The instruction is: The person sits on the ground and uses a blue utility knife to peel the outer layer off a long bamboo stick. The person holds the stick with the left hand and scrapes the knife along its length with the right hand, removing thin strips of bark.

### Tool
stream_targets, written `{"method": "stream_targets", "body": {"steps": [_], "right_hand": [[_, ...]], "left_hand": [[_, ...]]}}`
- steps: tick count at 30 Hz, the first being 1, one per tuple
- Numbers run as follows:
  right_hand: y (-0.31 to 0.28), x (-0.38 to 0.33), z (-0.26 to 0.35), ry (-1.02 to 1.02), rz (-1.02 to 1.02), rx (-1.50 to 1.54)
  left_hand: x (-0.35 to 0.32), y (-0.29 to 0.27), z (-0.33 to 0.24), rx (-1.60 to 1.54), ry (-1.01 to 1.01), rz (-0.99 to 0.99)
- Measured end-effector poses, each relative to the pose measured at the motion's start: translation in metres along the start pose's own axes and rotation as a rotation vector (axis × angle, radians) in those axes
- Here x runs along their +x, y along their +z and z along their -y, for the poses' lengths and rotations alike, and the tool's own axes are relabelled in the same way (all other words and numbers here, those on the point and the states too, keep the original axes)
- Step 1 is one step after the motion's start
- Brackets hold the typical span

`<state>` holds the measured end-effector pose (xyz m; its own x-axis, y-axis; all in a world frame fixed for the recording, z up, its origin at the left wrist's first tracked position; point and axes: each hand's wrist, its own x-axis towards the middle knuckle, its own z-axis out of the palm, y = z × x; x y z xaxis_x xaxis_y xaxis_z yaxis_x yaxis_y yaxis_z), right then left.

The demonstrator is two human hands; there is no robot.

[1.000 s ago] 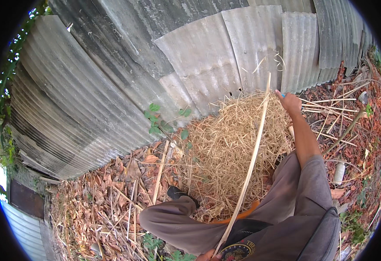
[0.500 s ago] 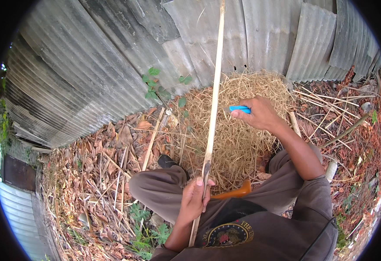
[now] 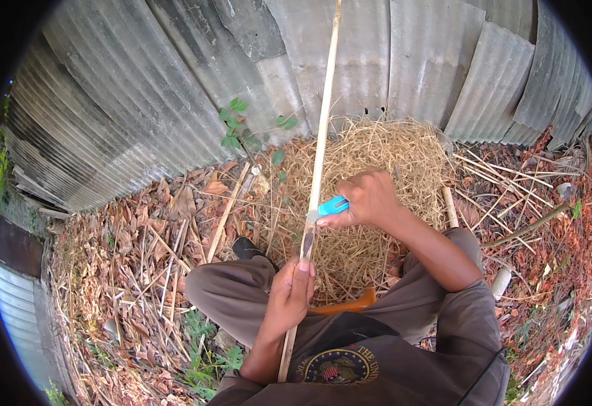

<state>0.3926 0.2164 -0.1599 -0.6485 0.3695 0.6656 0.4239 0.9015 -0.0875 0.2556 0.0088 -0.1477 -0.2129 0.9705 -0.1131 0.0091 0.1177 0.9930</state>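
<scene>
A long pale wooden strip (image 3: 323, 128) slants up and away from my lap toward the metal wall. My left hand (image 3: 292, 287) is closed around its lower part, just below a dark patch on the wood. In my right hand (image 3: 370, 197) is a blue-handled utility knife (image 3: 333, 206). Its blade lies against the strip a little above the dark patch. An orange curved object (image 3: 346, 304), perhaps a tool's handle or sheath, rests across my lap, partly hidden by my shirt.
Pale shavings (image 3: 397, 159) are heaped in front of my crossed legs, against a corrugated metal wall (image 3: 350, 61). Thin sticks (image 3: 505, 183) lie to the right. Dry leaves (image 3: 127, 264) and a green plant (image 3: 198, 338) are at left. A short pale cylinder (image 3: 501, 281) lies near my right knee.
My right hand has brought the knife left and down, from apart to the strip itself. My left hand still grips the strip's lower part; the whole view has shifted slightly.
</scene>
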Motion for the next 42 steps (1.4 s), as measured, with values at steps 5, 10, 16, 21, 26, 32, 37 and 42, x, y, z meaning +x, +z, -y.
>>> {"method": "stream_targets", "body": {"steps": [5,10,16,21,26,32,37,42], "right_hand": [[0.004,0.011,-0.005,-0.054,-0.117,-0.006],[0.001,0.014,-0.003,-0.085,-0.064,-0.009],[0.011,0.012,-0.021,0.034,-0.006,-0.105],[-0.01,0.006,-0.155,0.919,0.296,-0.213],[-0.004,0.016,-0.098,0.797,0.209,-0.075],[-0.012,0.001,-0.022,0.334,0.221,0.106],[-0.01,0.005,-0.008,0.18,0.14,0.041],[0.003,0.006,-0.04,0.185,0.025,-0.101]], "left_hand": [[-0.003,-0.003,-0.007,0.072,0.031,0.003],[-0.006,-0.007,-0.003,0.086,0.013,0.005],[-0.005,-0.008,-0.004,0.131,0.044,0.011],[-0.062,-0.001,0.005,-0.033,-0.105,0.314],[-0.049,-0.004,0.011,-0.064,-0.038,0.173],[-0.004,-0.014,0.002,-0.139,-0.018,0.06],[-0.001,-0.006,0.009,-0.046,0.014,0.075],[-0.01,0.001,0.008,-0.007,-0.069,0.065]]}}
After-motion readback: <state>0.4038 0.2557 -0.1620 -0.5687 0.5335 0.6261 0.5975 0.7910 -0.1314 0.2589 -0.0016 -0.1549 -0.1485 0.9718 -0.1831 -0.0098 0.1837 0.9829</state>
